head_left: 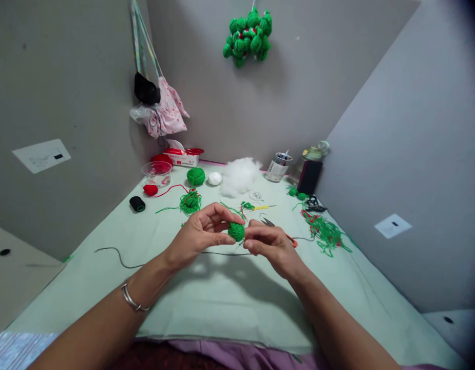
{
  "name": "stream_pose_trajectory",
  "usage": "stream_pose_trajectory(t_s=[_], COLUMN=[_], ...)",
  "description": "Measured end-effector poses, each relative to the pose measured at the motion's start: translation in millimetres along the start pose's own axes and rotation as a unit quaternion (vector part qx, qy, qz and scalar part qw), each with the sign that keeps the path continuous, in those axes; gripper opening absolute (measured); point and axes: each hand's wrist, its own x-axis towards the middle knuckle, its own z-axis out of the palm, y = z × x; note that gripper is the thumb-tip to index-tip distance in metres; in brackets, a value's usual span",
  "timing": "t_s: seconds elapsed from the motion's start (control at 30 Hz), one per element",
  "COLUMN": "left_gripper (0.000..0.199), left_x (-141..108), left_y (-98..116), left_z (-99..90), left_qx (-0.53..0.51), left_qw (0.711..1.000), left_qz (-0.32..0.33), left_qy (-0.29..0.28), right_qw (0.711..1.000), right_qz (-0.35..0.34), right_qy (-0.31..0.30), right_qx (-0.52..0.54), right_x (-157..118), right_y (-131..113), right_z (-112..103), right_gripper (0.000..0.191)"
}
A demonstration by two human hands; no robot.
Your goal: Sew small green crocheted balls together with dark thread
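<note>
A small round green crocheted piece is pinched between the thumb and fingers of my left hand, above the middle of the table. My right hand is closed at the right side of the piece, thumb and index finger pressed together. What my right fingertips hold is too small to make out. Scissors with orange handles lie partly hidden behind my right hand. A yellow-handled hook lies just beyond the hands. A dark cord runs across the table beneath them.
White stuffing, a green yarn ball and a white ball sit at the back. Green and red yarn scraps lie right. A black spool stands left. A can and a dark phone-like object stand back right.
</note>
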Motion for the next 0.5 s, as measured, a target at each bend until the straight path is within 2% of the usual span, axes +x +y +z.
stream_pose_trajectory(t_s=[0.23,0.5], left_gripper=[0.028,0.027], left_x=[-5,-9], left_y=[7,4], left_z=[2.7,10.1], left_qx=[0.031,0.049], left_qw=[0.999,0.997], left_qz=[0.019,0.028], left_qy=[-0.009,-0.045], right_qw=[0.99,0.978], right_qz=[0.066,0.08], right_qy=[0.008,0.021], right_qx=[0.121,0.19], right_x=[-2,-5], right_y=[9,2], right_z=[13,17], right_gripper=[0.016,0.026])
